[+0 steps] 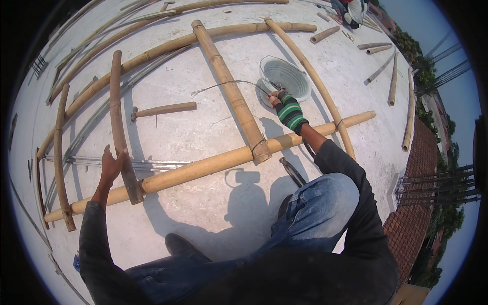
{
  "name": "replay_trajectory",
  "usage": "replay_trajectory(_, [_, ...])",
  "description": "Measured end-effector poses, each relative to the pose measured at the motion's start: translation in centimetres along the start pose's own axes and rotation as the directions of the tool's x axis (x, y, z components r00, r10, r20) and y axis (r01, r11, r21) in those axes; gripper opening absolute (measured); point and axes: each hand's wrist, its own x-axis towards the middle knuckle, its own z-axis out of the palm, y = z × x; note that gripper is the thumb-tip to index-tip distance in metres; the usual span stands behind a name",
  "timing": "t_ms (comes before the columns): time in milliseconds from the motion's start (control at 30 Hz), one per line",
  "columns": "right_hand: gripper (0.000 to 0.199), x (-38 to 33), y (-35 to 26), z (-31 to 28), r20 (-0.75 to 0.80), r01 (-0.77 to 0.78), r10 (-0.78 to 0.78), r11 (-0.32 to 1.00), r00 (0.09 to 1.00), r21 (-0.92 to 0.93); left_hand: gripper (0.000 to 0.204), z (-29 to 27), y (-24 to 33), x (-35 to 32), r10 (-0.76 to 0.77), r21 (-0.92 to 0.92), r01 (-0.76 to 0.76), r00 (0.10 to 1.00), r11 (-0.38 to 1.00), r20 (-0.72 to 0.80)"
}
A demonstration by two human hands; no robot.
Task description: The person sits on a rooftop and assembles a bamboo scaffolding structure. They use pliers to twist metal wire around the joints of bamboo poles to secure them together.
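Black top (pixel 305 277) is showing behind the right hand (pixel 276 99), gripping wire (pixel 249 82); left hand (pixel 112 165), half-open, is touching bamboo pole (pixel 117 112).

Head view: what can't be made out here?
All in the head view:
Round whitish plastic bucket: thin dark contents, too small to tell apart.
Right hand in green-and-black striped glove: exact finger grip on the thin dark wire, too small.
Dark metal tool: lower end hidden by the blue-denim knee.
Left hand: contact with the brown bamboo crosspiece unclear at this angle.
Co-worker: cut off by top edge.
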Motion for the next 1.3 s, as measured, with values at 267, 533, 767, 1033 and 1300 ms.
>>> replay_trajectory(267, [0.030, -8.1, -4.3, -0.4, 0.037, -0.165, 0.180, 0.954, 0.983, -0.251, 0.092, 4.5, -1.7, 7.2, -0.140, -0.307, 0.169, 0.984, 0.937, 0.113])
replay_trajectory(533, [0.032, -12.6, -8.1, 2.1, 0.144, -0.077, 0.141, 0.922, 0.979, -0.379, 0.055, 4.8, -0.8, 7.1, -0.059, -0.469, 0.115, 0.989, 0.876, 0.132])
replay_trajectory(767, [0.027, -12.6, -15.9, 8.5, 0.283, -0.063, 0.190, 0.913, 0.940, -0.403, 0.094, 5.3, -1.1, 7.2, -0.143, -0.342, 0.153, 0.988, 0.927, 0.055])
replay_trajectory(1033, [0.021, -10.7, -27.8, 12.6, 0.477, 0.431, -0.149, 0.705, 0.866, -0.563, 0.121, 4.4, -1.1, 6.4, -0.057, -0.339, 0.051, 0.998, 0.940, -0.009])
replay_trajectory(1300, [0.021, -2.7, -23.6, 15.9, 0.538, 0.499, -0.113, 0.568, 0.835, -0.655, 0.056, -5.3, -10.2, 1.9, 0.183, -0.293, -0.304, 0.908, 0.906, -0.376])
